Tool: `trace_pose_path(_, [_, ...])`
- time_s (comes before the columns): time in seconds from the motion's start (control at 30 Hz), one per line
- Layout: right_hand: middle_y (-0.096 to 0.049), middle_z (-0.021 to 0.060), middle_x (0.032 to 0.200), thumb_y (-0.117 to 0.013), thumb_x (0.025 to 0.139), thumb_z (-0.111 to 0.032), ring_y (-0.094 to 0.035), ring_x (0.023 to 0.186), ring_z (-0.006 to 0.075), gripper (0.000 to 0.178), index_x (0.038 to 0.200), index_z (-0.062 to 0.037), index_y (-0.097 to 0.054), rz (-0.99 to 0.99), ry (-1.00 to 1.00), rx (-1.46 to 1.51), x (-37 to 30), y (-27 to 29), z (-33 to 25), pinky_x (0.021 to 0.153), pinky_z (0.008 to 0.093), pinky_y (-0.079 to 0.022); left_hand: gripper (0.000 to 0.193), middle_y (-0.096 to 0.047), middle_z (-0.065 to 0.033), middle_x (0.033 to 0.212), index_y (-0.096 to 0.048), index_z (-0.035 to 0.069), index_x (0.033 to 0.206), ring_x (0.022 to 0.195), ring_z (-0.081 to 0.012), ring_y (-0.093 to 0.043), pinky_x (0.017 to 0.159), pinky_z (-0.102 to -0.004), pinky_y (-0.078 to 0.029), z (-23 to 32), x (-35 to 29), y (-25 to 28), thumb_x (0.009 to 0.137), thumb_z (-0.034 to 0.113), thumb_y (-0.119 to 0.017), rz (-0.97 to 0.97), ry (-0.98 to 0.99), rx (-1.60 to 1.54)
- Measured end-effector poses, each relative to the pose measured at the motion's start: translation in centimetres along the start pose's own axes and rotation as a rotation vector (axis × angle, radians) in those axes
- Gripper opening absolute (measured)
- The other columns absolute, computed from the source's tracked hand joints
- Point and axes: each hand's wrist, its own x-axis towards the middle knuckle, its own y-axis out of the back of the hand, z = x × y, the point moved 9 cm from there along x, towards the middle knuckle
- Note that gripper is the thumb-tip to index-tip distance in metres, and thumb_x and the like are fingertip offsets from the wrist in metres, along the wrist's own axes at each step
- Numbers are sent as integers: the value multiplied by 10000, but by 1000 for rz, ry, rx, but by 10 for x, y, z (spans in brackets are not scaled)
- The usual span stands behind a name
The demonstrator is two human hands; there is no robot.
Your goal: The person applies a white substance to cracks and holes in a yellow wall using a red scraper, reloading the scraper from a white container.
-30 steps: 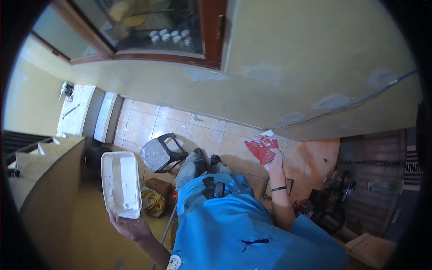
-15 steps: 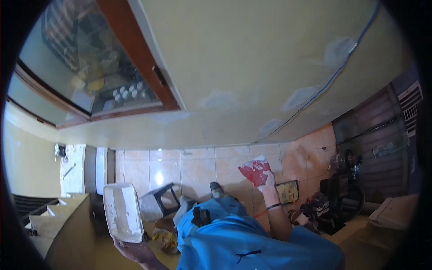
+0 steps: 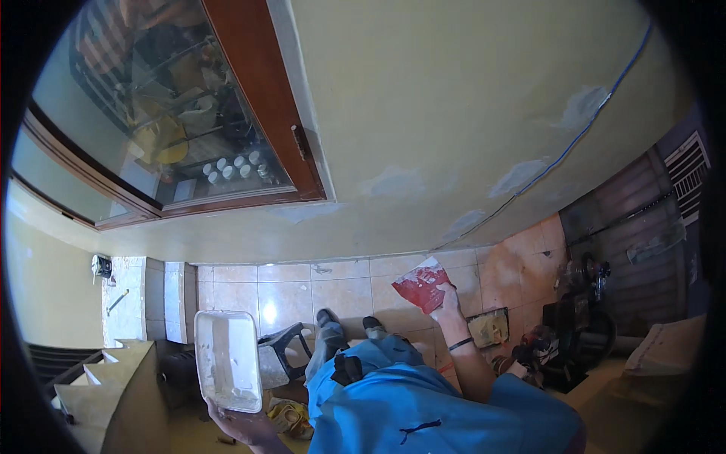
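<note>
Nearest, blue work clothing (image 3: pixel 423 401) filling the lower frame, dark shoes (image 3: pixel 348 324) planted on pale floor tiles (image 3: pixel 287 291) far beneath, apparently seen from a raised stance. Left hand (image 3: pixel 240 425) wrapped under the near end of a white rectangular tray (image 3: pixel 225 358), held nearly flat, probably so its smeared contents stay put. Right hand (image 3: pixel 450 303), fingers curled around the handle, lifting a broad red scraper blade (image 3: pixel 422 285) toward the cream wall (image 3: pixel 454 113), blade face turned outward as if ready to spread filler. Beneath, a grey plastic stool (image 3: pixel 283 356) beside the feet, a crumpled yellow bag (image 3: pixel 287 416) on the floor, and a small flat yellow-and-dark package (image 3: pixel 489 328) lying on the tiles at right. Beyond, grey patches of filler (image 3: pixel 393 181) dotting the wall and a blue cable (image 3: pixel 582 129) running slantwise across it. Farthest, a wood-framed glass window (image 3: pixel 189 129) at upper left; small white containers (image 3: pixel 231 168) in a row behind the pane.
</note>
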Motion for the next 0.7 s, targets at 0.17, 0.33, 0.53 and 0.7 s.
trace_pose_path(0.17, [-580,187,1383,-551,810,-115,-554,1302,391,595,1398,-41,-496,99,47,-5,-7,-33,30,1139,557,-430,594,-500,-119,1466,-465,56,1469,1353,-261,-485,1073,-424,-441,-8,63,-31,1031,457,-456,-55,123,26])
trace_pose_path(0.33, [-604,168,1350,-554,853,-125,-579,1267,375,517,1362,-41,-522,168,176,64,-5,-55,56,1125,531,-443,619,-535,-110,1418,-497,57,1447,1295,-265,-518,1060,-431,-435,-18,138,-69,1007,491,-473,-232,265,118])
trace_pose_path(0.53, [-692,89,1190,-605,964,-129,-670,1120,263,326,1284,-67,-603,185,305,245,-8,-109,102,1006,428,-537,572,-576,-107,1378,-529,49,1419,1269,-281,-550,1050,-450,-454,-15,202,-118,1017,450,-462,-470,485,192])
trace_pose_path(0.7, [-688,45,1164,-645,987,-70,-665,1055,166,264,1250,-46,-640,244,649,105,-17,-162,96,928,325,-543,594,-564,-118,1396,-524,46,1424,1309,-286,-518,1097,-458,-407,-22,231,-163,1012,471,-466,-630,557,329])
